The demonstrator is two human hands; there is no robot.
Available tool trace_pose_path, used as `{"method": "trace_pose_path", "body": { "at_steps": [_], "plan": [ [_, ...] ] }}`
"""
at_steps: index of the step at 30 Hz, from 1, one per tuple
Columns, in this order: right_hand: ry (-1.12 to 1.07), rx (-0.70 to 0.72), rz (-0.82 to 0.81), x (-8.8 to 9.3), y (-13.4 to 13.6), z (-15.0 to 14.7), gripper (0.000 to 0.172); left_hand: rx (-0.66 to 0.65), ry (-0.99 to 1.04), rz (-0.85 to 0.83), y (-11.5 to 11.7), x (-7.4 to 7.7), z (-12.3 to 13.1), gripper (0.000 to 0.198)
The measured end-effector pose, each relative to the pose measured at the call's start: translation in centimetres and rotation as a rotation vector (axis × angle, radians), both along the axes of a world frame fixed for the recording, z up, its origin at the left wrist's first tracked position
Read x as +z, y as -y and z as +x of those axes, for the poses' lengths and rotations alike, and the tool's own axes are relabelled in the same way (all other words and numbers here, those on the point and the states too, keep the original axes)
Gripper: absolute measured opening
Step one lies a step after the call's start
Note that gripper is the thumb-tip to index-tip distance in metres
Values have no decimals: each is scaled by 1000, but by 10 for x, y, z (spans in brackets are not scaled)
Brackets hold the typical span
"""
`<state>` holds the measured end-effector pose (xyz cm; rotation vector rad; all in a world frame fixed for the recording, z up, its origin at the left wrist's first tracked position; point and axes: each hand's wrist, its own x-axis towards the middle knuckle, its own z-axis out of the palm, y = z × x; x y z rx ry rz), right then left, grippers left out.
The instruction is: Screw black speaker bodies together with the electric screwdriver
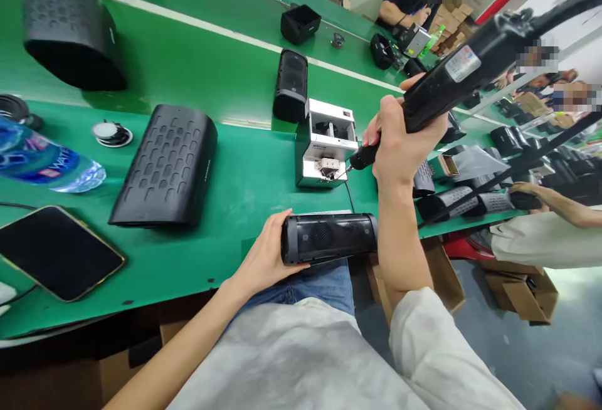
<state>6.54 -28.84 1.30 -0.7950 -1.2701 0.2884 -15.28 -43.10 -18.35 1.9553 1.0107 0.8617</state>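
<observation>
My right hand [399, 140] is wrapped round a black electric screwdriver [444, 78], held slanting with its cable running up to the right. The driver's tip is at the front outlet of a small white-and-black screw feeder [313, 156]; whether a screw is on it is too small to tell. My left hand [268, 250] grips the left end of a black speaker [333, 237], fingers above and thumb below. This speaker lies on its side at the bench's front edge. Another black speaker [291, 78] stands behind the feeder.
A large dimpled black speaker housing [167, 159] lies left on the green bench [239, 178], near a phone [61, 253], a water bottle [51, 156] and a loose speaker driver [111, 134]. Several housings [451, 200] and a co-worker's arm [564, 200] are at the right.
</observation>
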Motion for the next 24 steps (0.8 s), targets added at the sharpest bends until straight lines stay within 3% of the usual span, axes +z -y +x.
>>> {"method": "trace_pose_path", "body": {
  "at_steps": [4,8,12,15,19,24],
  "plan": [
    [-69,71,-14,14,26,-10,19,-9,5,18,0,-2,0,124],
    [-117,151,-13,34,55,-35,19,-10,29,35,0,-2,1,128],
    [-134,246,15,43,73,-58,23,-9,44,27,1,-1,2,128],
    [-150,328,-14,44,77,-66,22,-3,52,25,2,-3,2,130],
    [-114,336,-9,40,75,-68,20,4,79,16,1,-4,2,130],
    [-113,465,-112,17,76,-74,26,9,119,-6,2,-4,1,123]
  ]
}}
